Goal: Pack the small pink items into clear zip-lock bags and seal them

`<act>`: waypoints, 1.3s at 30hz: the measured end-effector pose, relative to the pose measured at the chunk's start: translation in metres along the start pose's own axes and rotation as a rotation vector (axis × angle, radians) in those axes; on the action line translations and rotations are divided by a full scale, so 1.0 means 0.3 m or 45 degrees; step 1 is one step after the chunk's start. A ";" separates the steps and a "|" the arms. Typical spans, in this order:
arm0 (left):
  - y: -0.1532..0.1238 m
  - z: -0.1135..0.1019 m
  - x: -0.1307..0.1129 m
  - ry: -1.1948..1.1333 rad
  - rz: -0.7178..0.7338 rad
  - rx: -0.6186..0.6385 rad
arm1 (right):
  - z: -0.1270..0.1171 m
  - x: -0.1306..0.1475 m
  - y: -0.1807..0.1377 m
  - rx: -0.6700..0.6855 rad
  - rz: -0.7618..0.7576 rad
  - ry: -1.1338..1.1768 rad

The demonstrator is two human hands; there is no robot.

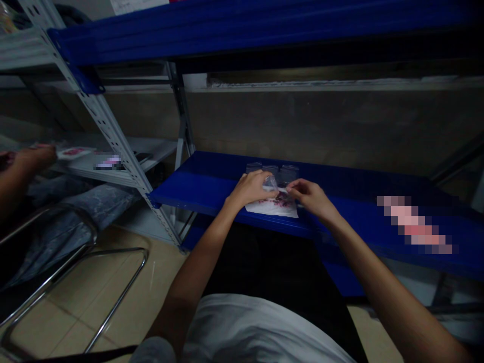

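Note:
On the blue shelf [212, 186] lies a white sheet with pink print [272, 206]. My left hand [250, 187] and my right hand [308, 195] meet just above it, both pinched on a small clear plastic piece [275, 185] held between them. Behind the hands stand three small clear containers [271, 171] in a row.
A grey perforated upright [113, 136] divides this shelf from a grey shelf [98, 169] on the left. Another person's hand [28, 156] holds a pink-printed sheet there. A metal chair frame [75, 282] stands on the tiled floor at lower left. A blue upper shelf [264, 25] overhangs.

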State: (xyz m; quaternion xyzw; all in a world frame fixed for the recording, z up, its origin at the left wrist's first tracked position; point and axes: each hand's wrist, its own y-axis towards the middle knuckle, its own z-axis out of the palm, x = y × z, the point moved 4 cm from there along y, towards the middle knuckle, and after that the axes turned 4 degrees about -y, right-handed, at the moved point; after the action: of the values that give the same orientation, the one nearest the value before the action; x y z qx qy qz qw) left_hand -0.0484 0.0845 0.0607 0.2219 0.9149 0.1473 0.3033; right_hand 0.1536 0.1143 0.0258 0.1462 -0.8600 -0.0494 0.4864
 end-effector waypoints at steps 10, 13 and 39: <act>0.005 -0.010 0.045 -0.036 -0.017 0.073 | 0.009 -0.047 0.007 0.162 -0.043 -0.712; 0.007 -0.009 0.048 -0.052 -0.021 0.082 | 0.012 -0.046 0.005 0.201 -0.052 -0.750; 0.009 0.000 0.055 -0.104 -0.058 0.132 | 0.018 -0.059 0.007 0.303 -0.157 -0.770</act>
State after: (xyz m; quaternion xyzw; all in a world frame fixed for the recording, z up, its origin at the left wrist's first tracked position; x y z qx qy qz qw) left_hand -0.0594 0.0949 0.0537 0.2225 0.9129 0.0836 0.3318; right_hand 0.1570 0.1214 0.0090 0.2325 -0.9547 -0.0192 0.1846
